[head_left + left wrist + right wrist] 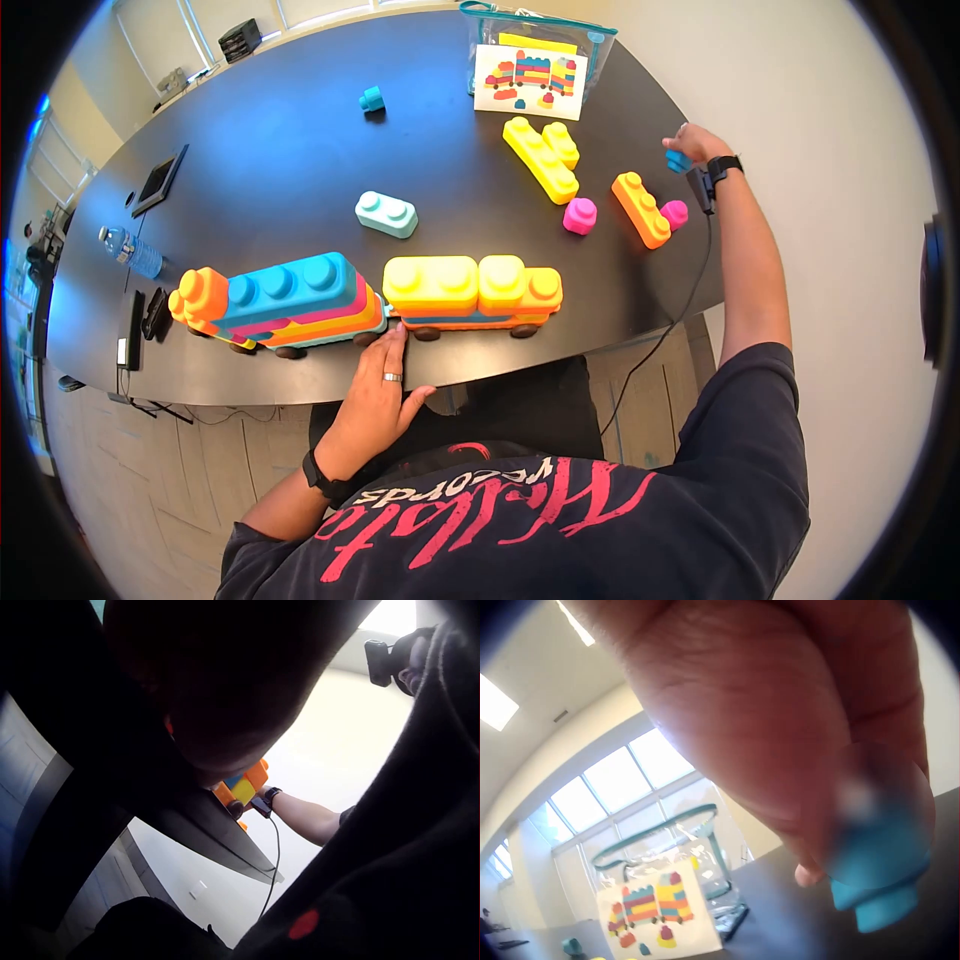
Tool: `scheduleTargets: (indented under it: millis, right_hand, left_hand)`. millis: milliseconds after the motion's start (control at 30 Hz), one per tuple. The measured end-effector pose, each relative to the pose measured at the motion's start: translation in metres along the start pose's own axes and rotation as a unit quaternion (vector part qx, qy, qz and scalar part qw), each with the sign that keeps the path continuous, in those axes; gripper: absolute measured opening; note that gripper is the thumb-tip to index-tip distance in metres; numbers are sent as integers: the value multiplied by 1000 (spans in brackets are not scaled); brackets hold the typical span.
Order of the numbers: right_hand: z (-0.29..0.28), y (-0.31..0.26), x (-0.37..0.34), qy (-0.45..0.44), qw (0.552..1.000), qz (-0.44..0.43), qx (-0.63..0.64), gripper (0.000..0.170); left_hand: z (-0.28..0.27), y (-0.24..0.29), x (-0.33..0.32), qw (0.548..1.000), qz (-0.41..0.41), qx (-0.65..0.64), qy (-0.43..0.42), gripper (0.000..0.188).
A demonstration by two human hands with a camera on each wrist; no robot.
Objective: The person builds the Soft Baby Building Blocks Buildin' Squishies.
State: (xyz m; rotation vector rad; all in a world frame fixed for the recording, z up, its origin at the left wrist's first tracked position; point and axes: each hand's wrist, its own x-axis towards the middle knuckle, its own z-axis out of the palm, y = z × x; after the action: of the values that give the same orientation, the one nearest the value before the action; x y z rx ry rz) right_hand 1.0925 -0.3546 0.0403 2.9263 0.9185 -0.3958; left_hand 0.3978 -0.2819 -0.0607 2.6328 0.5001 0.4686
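Observation:
My right hand (pixel 697 146) pinches a small blue block (pixel 678 161) at the table's right side; the right wrist view shows that block (pixel 885 877) close up beneath the fingers. My left hand (pixel 375 405) rests at the near table edge, fingers extended, fingertips by the joint between two block vehicles. On the left stands a long one with a blue top (pixel 300 285) and orange front (pixel 204 293); on the right, a yellow-topped one (pixel 435 283) with dark wheels. The left wrist view is mostly dark, with part of a block vehicle (pixel 244 791) beyond the hand.
Loose blocks lie beyond: pale teal (pixel 387 214), teal (pixel 372 99), long yellow (pixel 540 160), pink (pixel 580 216), orange (pixel 641 210) with another pink one (pixel 675 213). A clear bag (pixel 600 50) with a picture card (pixel 530 82) stands at the back. A bottle (pixel 132 251) is left; a cable (pixel 668 333) hangs right.

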Motion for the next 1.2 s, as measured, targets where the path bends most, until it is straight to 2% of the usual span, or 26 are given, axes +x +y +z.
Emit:
scheduleTargets:
  millis: [33, 100, 133, 233, 300, 367, 433, 500, 567, 600, 633, 700, 767, 833, 867, 933, 1167, 1200]
  right_hand:
    - [-4, -2, -11, -3, 1000, 0, -1, 51]
    - [-14, -18, -53, 30, 984, -52, 169, 47]
    - [-28, -32, -86, 20, 963, -151, 220, 43]
    - [-38, -76, -183, 60, 947, -204, 239, 40]
    - [-21, -94, -234, 58, 896, -281, 339, 43]
    - [5, -112, -277, -15, 818, -349, 457, 48]
    - [34, -141, -333, -17, 761, -380, 525, 48]
    - [80, -156, -339, 32, 707, -443, 551, 51]
    - [107, -172, -351, 64, 681, -458, 568, 48]
    - [119, -180, -352, 76, 647, -452, 609, 45]
    - [125, -179, -349, 77, 646, -451, 611, 45]
    - [128, -174, -342, 112, 733, -432, 514, 45]
    - [122, -173, -348, 143, 742, -436, 488, 50]
    - [117, -171, -353, 165, 792, -431, 399, 53]
    - [114, -171, -356, 164, 794, -430, 397, 53]
    - [111, -173, -359, 219, 801, -461, 314, 54]
    - [116, -172, -353, 195, 820, -447, 302, 57]
    - [111, -172, -354, 122, 842, -418, 318, 58]
  left_hand:
    - [1, -1, -1, 1000, 4, 0, 3, 88]
    - [1, 0, -1, 1000, 3, -1, 7, 86]
    - [1, 0, -1, 1000, 8, 2, 10, 86]
    - [1, -1, 0, 1000, 14, 13, 17, 85]
    - [1, -1, -2, 1000, 15, 17, 15, 85]
    - [2, -2, -2, 1000, 17, 13, 20, 84]
    - [3, -3, -2, 999, 18, 12, 24, 84]
    - [2, -2, -3, 999, 27, 18, 28, 83]
    - [3, -3, -3, 999, 28, 16, 31, 83]
    - [4, -4, -3, 999, 32, 15, 34, 82]
    - [5, -5, -4, 999, 33, 17, 32, 82]
    - [7, -6, -3, 999, 29, 6, 37, 82]
    - [7, -6, -3, 998, 36, 15, 41, 82]
    - [7, -6, -4, 998, 39, 19, 45, 83]
    - [7, -6, -4, 998, 38, 18, 46, 83]
    - [7, -6, -4, 998, 36, 15, 47, 83]
    - [9, -7, -5, 998, 39, 19, 52, 84]
    - [10, -7, -4, 998, 40, 17, 52, 83]
